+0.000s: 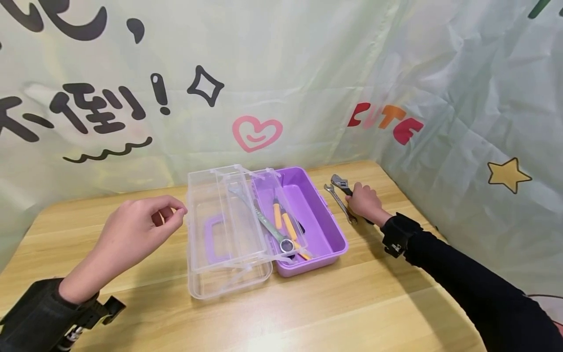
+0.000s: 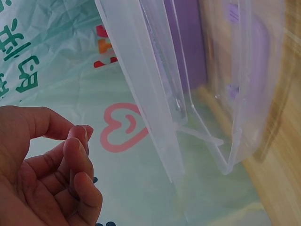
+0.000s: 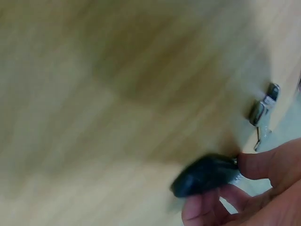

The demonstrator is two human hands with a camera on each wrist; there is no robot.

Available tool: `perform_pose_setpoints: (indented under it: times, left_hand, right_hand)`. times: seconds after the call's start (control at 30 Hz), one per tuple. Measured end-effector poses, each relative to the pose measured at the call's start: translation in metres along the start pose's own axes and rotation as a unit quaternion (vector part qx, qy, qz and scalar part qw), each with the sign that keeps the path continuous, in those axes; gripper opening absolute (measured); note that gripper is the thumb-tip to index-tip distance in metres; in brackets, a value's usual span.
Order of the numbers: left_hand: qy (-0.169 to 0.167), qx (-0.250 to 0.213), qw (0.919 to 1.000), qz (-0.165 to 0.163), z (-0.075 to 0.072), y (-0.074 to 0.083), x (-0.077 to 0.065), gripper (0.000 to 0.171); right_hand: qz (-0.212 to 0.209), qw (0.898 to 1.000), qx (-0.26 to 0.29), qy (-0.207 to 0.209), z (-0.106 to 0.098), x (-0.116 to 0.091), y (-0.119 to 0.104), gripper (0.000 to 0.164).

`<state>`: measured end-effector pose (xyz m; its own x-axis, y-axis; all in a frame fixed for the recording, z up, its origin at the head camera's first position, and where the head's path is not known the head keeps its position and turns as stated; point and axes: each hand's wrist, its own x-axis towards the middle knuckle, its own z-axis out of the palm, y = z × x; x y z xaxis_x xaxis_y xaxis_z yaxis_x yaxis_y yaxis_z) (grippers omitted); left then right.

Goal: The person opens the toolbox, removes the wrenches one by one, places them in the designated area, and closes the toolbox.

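Observation:
Out past the toolbox's right side, my right hand grips the black handle of an adjustable wrench. Its steel head points away from me, and the handle's end sticks out past my fingers in the right wrist view. A small steel wrench lies just left of it on the table. My left hand hovers left of the clear lid with loosely bent fingers; nothing is between the thumb and fingers. The purple toolbox stands with its lid folded out left.
A clear tray spans the lid and part of the box. A large combination wrench lies in it, and orange-handled tools show near its right edge. A printed cloth hangs behind the wooden table and along its right side.

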<state>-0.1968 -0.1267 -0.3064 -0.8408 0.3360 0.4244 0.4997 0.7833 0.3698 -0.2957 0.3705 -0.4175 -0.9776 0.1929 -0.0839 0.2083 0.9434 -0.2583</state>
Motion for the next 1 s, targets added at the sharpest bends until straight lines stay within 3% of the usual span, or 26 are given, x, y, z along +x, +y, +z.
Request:
perform_pose_setpoints:
  times: [0.27,0.4,0.7,0.9,1.0]
  left_hand:
    - [0.007,0.005,0.9999,0.009,-0.003,0.002,0.000,0.013]
    - [0.013,0.006,0.9999,0.009,-0.004,0.002,-0.002,0.014]
    - [0.022,0.013,0.9996,0.013,-0.008,-0.001,-0.003,0.015]
    - [0.021,0.010,0.9997,0.009,-0.010,-0.001,-0.004,0.015]
    - [0.021,0.009,0.9997,0.008,-0.009,0.000,-0.004,0.015]
  right_hand:
    - [0.003,0.995,-0.067,-0.075,-0.030,-0.001,-0.017,0.029]
    - [-0.015,0.993,-0.075,-0.086,-0.047,-0.003,-0.033,0.032]
    - [-0.113,0.992,-0.053,-0.024,-0.070,-0.017,-0.068,0.036]
    - [-0.152,0.986,-0.053,0.032,-0.079,-0.027,-0.089,0.024]
    - [-0.170,0.982,-0.049,0.058,-0.085,-0.036,-0.099,0.031]
